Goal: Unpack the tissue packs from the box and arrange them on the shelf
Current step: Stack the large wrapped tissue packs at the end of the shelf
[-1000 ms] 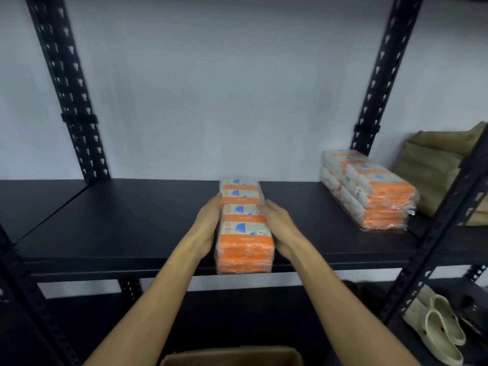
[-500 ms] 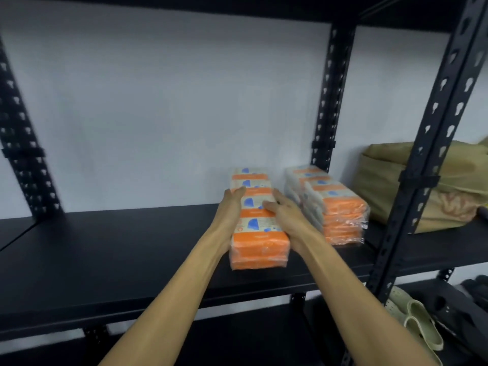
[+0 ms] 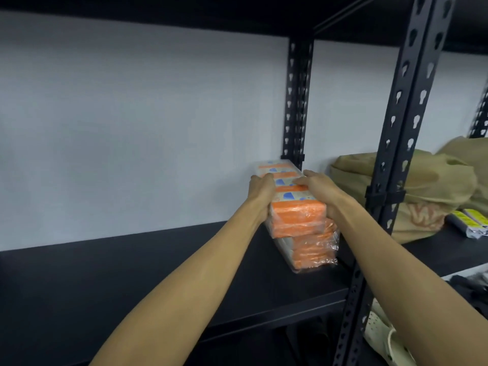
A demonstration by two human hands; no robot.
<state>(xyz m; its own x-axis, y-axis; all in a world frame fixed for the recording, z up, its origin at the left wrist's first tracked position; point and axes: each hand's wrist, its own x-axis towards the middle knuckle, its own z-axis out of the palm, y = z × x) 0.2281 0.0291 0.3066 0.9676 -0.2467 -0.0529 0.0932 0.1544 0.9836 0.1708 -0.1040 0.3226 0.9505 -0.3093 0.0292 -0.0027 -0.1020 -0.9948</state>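
Note:
An orange and white tissue pack [image 3: 295, 215], wrapped in clear plastic, is held lengthwise between both hands at the right end of the black shelf [image 3: 132, 273]. My left hand [image 3: 261, 188] grips its left side and my right hand [image 3: 319, 188] its right side. It sits on top of another orange tissue pack [image 3: 314, 252] that lies on the shelf by the rear upright. The box is out of view.
A black slotted upright [image 3: 396, 165] stands close to my right arm. Beyond it, a tan bag [image 3: 427, 196] and yellow-labelled items [image 3: 467, 223] lie on the neighbouring shelf. Pale clogs [image 3: 383, 334] sit below. The shelf stretches bare to the left.
Both hands carried the held pack rightward along the shelf and lifted it onto the pack lying by the upright. The view has swung right and closer.

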